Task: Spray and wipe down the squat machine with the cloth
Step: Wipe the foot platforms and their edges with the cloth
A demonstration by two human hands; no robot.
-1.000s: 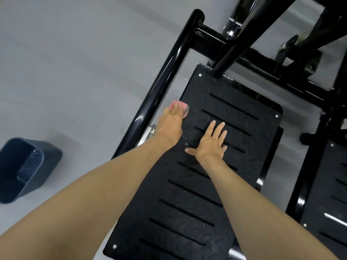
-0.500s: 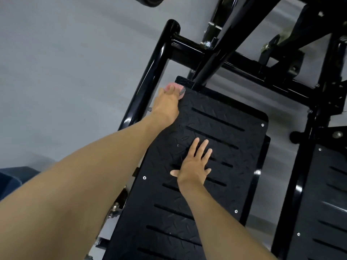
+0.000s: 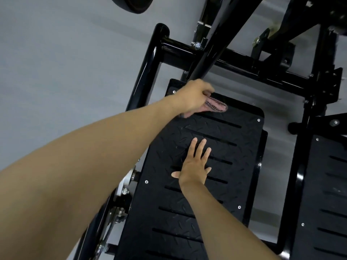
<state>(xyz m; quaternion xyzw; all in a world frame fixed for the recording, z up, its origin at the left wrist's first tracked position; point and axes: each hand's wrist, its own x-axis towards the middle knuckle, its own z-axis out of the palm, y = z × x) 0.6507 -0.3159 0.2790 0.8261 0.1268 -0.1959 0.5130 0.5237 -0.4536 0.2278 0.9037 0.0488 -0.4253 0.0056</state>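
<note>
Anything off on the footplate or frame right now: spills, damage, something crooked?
Nothing stands out. The footplate looks whole, with no puddle on it. The left hand holds the cloth at its far edge; the right hand lies flat mid-plate. The frame at upper right is blurred.

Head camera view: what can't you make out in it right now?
Head view, left hand: fingers hidden beneath its back.
Head view, pink cloth: mostly covered by that hand, blurred.
Head view, round black part: cut off by top edge.
Head view, second footplate: cut off by right edge.
</note>
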